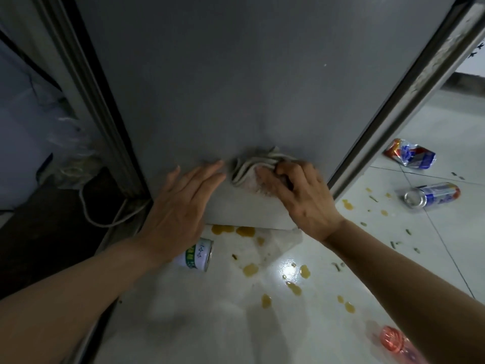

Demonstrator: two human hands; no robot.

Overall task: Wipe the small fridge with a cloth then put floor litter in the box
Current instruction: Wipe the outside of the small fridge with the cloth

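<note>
The grey fridge door (236, 88) fills the upper middle of the view. Low on it, my right hand (301, 195) grips a bunched grey cloth (252, 166) and presses it against the door. My left hand (181, 200) lies flat on the door just left of the cloth, fingers straight. Litter lies on the white tiled floor: a green and white can (196, 256) under my left wrist, a blue and red can (433, 195), a crushed blue and red can (409, 153), and a pink bottle (393, 340) at the bottom right. No box is visible.
Yellow-brown spill spots (252, 269) and small green scraps dot the floor (315, 324). A crumpled clear wrapper (280, 243) lies below the door. A white cord (102, 219) and a plastic bag (70, 153) sit in the dark gap to the left.
</note>
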